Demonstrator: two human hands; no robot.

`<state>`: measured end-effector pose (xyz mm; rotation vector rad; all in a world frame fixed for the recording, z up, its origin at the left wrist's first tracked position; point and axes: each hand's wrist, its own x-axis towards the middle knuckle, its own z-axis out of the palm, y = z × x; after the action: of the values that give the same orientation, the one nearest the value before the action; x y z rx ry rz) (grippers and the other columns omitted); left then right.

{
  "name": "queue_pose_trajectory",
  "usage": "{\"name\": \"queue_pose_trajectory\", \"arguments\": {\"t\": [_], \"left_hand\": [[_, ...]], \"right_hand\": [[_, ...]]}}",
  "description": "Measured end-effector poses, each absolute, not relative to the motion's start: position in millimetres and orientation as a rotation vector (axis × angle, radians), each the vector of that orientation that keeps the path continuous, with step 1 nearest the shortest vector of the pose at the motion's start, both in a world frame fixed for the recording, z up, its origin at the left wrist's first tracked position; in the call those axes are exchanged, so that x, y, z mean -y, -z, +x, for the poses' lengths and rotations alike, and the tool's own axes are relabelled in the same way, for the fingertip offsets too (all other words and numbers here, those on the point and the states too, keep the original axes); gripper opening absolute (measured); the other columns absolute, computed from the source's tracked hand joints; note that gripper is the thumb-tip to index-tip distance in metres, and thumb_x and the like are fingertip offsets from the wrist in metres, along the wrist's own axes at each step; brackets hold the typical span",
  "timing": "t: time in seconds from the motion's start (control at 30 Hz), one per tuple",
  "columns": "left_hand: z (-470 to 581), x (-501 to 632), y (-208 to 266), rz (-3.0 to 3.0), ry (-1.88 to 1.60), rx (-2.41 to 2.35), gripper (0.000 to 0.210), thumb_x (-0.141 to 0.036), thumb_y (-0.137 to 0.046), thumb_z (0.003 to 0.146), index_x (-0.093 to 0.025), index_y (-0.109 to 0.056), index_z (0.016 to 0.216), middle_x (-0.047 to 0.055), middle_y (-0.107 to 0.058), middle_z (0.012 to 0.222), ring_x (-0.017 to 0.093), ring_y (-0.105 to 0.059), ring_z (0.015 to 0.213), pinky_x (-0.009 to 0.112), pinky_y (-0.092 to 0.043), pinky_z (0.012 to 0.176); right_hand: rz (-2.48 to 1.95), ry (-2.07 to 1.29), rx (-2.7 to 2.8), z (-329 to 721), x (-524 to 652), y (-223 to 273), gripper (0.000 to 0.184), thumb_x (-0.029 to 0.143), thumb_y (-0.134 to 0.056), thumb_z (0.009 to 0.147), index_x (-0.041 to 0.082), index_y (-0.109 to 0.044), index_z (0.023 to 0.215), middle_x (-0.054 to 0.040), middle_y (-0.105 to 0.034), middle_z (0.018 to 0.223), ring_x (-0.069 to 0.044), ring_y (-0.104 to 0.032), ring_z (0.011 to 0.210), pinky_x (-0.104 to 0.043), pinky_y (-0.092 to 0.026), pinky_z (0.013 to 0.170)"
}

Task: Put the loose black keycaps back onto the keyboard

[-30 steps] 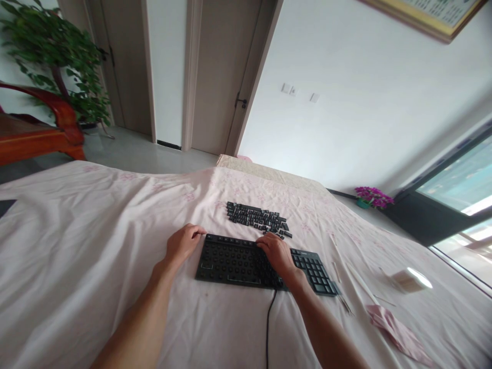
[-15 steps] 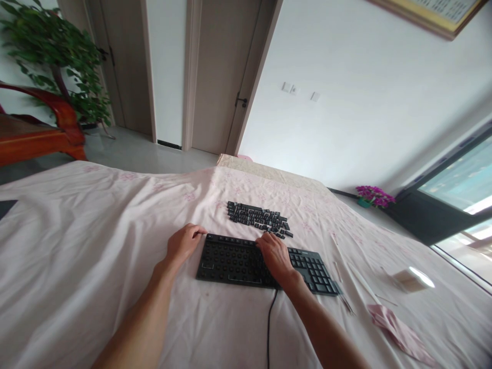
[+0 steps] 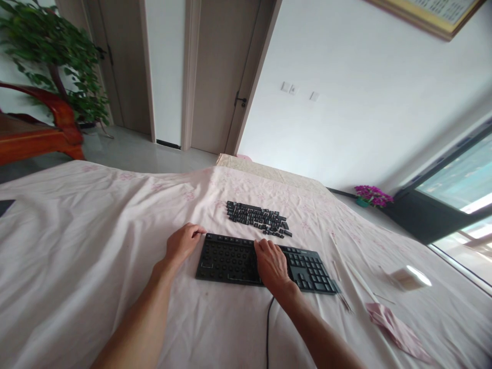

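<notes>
A black keyboard (image 3: pixel 230 259) lies on the pink floral cloth, its left part stripped of most keycaps, its right part still capped. At its upper left corner, my left hand (image 3: pixel 183 244) has its fingers curled, with the fingertips gripping the corner. My right hand (image 3: pixel 271 262) is over the keyboard's middle, fingers bent and close together near the top key row; whatever may be under the fingertips is hidden. Just beyond the keyboard lie the loose keycaps (image 3: pixel 255 216), grouped in rows. A black cable (image 3: pixel 268 328) runs from the keyboard toward me.
To the right are a clear round container (image 3: pixel 411 278), a pink cloth (image 3: pixel 395 328) and thin sticks near a slim metal tool (image 3: pixel 346 303). The covered surface (image 3: pixel 184 318) is wrinkled. A wooden chair (image 3: pixel 42 128) and a plant (image 3: pixel 54 61) stand at the far left.
My right hand has shifted slightly down and left over the keyboard, baring more of the top key row. My left hand stays at the corner.
</notes>
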<state>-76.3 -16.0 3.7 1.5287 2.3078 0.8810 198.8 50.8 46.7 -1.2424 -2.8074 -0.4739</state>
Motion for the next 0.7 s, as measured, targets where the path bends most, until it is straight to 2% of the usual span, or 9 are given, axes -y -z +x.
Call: {"name": "queue_pose_trajectory", "arguments": {"t": [0.33,0.63,0.7], "left_hand": [[-75.8,15.9,-2.1,1.517,-0.886,-2.297,0.025,-0.022,-0.047,0.082,-0.031,-0.068,0.093,-0.005,-0.068,0.107,0.012,-0.061,0.091,0.02,-0.04,0.072],[-76.5,15.2,-0.2,1.519,-0.883,-2.28,0.025,-0.022,-0.047,0.082,-0.029,-0.068,0.094,-0.004,-0.067,0.107,0.012,-0.06,0.091,0.02,-0.04,0.075],[-76.8,15.3,0.9,1.534,-0.894,-2.282,0.025,-0.022,-0.047,0.082,-0.03,-0.068,0.094,-0.005,-0.067,0.106,0.012,-0.06,0.091,0.02,-0.04,0.074]], "right_hand": [[-1.279,0.443,2.778,198.3,-48.2,-44.9,0.042,0.005,-0.044,0.082,0.019,-0.051,0.121,-0.0099,-0.056,0.105,-0.022,-0.047,0.094,-0.034,-0.034,0.079],[-1.257,0.467,2.819,195.4,-49.0,-46.3,0.036,0.006,-0.044,0.083,0.016,-0.055,0.116,-0.0103,-0.057,0.103,-0.023,-0.047,0.094,-0.035,-0.032,0.08],[-1.284,0.432,2.812,194.3,-49.6,-47.6,0.032,0.007,-0.044,0.084,0.018,-0.058,0.11,-0.0092,-0.058,0.102,-0.022,-0.048,0.094,-0.035,-0.032,0.079]]}}
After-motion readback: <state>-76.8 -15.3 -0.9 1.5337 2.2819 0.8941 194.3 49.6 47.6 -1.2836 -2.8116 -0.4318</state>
